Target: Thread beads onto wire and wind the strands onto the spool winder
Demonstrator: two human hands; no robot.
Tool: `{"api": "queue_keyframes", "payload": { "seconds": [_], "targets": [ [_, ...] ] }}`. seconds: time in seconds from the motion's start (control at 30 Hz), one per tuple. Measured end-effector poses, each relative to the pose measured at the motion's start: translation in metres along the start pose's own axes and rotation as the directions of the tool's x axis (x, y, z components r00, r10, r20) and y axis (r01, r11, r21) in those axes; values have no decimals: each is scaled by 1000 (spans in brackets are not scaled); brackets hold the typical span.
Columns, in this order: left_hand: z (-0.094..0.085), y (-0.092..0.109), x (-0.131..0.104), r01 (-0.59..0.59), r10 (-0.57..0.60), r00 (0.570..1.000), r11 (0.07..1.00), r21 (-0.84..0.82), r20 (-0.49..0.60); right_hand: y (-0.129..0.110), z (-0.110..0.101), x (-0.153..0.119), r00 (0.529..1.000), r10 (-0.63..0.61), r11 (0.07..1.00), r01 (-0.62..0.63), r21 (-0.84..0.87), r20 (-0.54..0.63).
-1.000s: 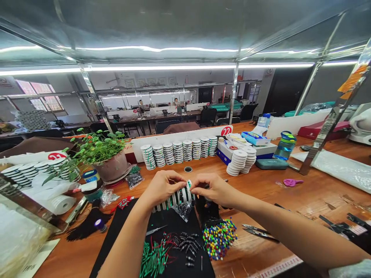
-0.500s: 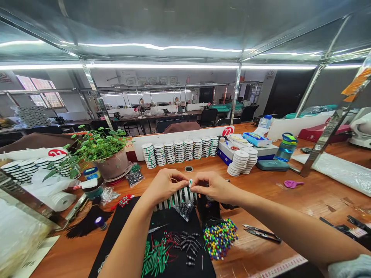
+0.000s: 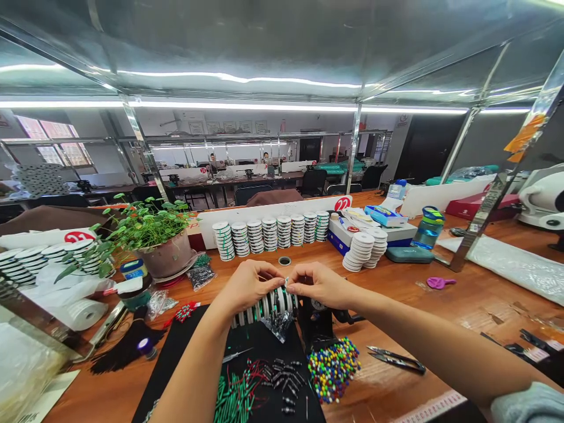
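My left hand and my right hand meet above a row of white spools, fingertips pinched close together. Something small and pale shows between them, too small to name. The spools carry dark and green thread and lie on their sides on a black mat. In front of them is a small clear plastic bag. Nearer on the mat lie green tube-like pieces with red threads, black clasp-like pieces and a thin pointed tool.
Colourful pins or beads are heaped right of the mat, beside thread snips. A black clamp-like device stands by my right hand. Stacked spools, a potted plant and a water bottle line the back.
The whole view has shifted slightly. My hands stay together over the spools, and the pale bit between my fingertips shows less.
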State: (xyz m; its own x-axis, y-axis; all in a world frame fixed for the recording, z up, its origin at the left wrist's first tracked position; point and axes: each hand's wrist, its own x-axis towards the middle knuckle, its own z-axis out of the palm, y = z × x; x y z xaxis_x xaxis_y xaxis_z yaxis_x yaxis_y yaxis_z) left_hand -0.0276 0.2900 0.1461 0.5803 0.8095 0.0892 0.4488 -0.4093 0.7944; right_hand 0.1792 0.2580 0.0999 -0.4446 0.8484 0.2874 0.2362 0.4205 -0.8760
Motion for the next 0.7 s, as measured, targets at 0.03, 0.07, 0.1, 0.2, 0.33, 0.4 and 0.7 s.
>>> {"api": "queue_keyframes", "payload": {
  "seconds": [0.03, 0.07, 0.1, 0.2, 0.33, 0.4, 0.7],
  "targets": [
    [0, 0, 0, 2, -2, 1000, 1000, 1, 1, 0, -1, 1, 1000, 1, 1000, -1, -9, 12],
    [0, 0, 0, 5, -5, 1000, 1000, 5, 2, -1, -2, 1, 1000, 2, 1000, -1, -14, 25],
    [0, 0, 0, 9, -9, 1000, 1000, 10, 5, -1, -3, 2, 999, 3, 1000, -3, -17, 39],
    [-1, 1, -1, 15, -15, 1000, 999, 28, 18, -3, -5, 4, 997, 10, 1000, -8, -24, 82],
    [-2, 4, -1, -10, 7, 1000, 996, 91, 28, -7, -5, 4, 996, -21, 995, 29, -96, 89],
    [-2, 5, -1, -17, 14, 1000, 993, 120, 26, -8, -5, 3, 996, -42, 990, 52, -135, 81],
    [-2, 3, 0, -19, 16, 999, 993, 113, 30, -14, 1, -2, 990, -138, 951, 139, -278, 24]
  ]
}}
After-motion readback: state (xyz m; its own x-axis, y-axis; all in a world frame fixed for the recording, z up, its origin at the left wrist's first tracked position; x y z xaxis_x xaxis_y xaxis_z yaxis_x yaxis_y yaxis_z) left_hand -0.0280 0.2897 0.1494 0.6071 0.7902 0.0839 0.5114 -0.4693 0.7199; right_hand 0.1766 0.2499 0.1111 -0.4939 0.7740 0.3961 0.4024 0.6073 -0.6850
